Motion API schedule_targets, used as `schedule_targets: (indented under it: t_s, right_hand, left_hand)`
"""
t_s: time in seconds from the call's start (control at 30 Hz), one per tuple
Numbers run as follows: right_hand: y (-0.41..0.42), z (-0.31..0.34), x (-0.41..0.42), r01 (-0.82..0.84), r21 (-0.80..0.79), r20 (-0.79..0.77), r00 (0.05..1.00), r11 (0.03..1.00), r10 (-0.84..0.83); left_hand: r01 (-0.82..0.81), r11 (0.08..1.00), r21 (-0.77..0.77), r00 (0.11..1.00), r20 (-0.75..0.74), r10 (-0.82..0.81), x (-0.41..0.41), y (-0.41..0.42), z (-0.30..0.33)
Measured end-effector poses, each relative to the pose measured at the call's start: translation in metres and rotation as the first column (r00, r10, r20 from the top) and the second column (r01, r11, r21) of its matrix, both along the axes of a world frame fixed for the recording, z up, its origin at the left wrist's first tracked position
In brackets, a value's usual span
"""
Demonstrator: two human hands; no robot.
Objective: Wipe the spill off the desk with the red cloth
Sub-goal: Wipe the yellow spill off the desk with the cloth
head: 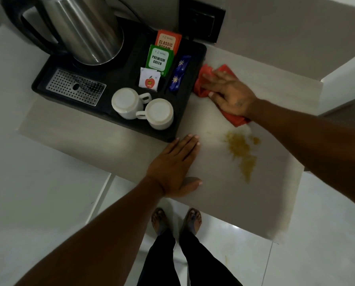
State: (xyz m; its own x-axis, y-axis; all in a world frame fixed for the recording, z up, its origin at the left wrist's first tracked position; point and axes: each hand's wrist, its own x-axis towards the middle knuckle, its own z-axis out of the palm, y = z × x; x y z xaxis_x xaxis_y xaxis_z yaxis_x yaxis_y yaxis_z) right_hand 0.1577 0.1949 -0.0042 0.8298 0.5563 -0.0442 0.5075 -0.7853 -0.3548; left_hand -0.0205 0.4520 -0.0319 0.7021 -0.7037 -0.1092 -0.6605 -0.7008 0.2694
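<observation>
Cloth comes first: the red cloth [232, 118] lies bunched on the pale surface [224, 203], touching the side of the black tray [195, 50], at the far side of the yellow spill [241, 151]. The right hand [230, 92] rests flat on top of the cloth, its fingers [208, 76] spread out and pressing down, not curled around it. The left hand [174, 168] lies flat and open on the surface near the tray's corner, holding nothing. The spill sits between the cloth and the near edge of the surface, and it looks like it is not wiped yet. I think the cloth is soft, light and floppy, so it should slide well under a flat palm and soak up the wet mess. It may be best to press on its middle, so the ends do not drag behind. On the tray stand a shiny kettle [83, 29] and two white cups [129, 103] turned upside down. Next to them are small packets. The orange packet [168, 41] says "CLASSIC ASSAM". The green packet [159, 59] says "PREMIUM GREEN". A white sachet [149, 79] has a red apple on it, but its words are too small to read. Two blue sachets [178, 74] have star shapes and no words I can read.
</observation>
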Motion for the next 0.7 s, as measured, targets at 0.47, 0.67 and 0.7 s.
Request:
schedule_targets:
  t_s: [0.47,0.67,0.7]
  right_hand:
    - [-0.061,0.002,-0.074,0.248,0.015,0.000,0.969,0.969,-0.248]
    - [-0.080,-0.004,-0.183,0.291,-0.019,0.003,0.957,0.957,-0.291]
    - [-0.091,-0.004,-0.194,0.323,-0.015,-0.002,0.946,0.946,-0.323]
  left_hand:
    - [-0.013,0.998,-0.063,0.999,0.043,0.016,-0.001,-0.001,0.000]
    - [-0.043,0.998,-0.042,0.996,0.076,0.046,-0.008,-0.001,0.003]
    - [-0.053,0.998,-0.033,0.996,0.075,0.055,-0.010,-0.001,0.004]
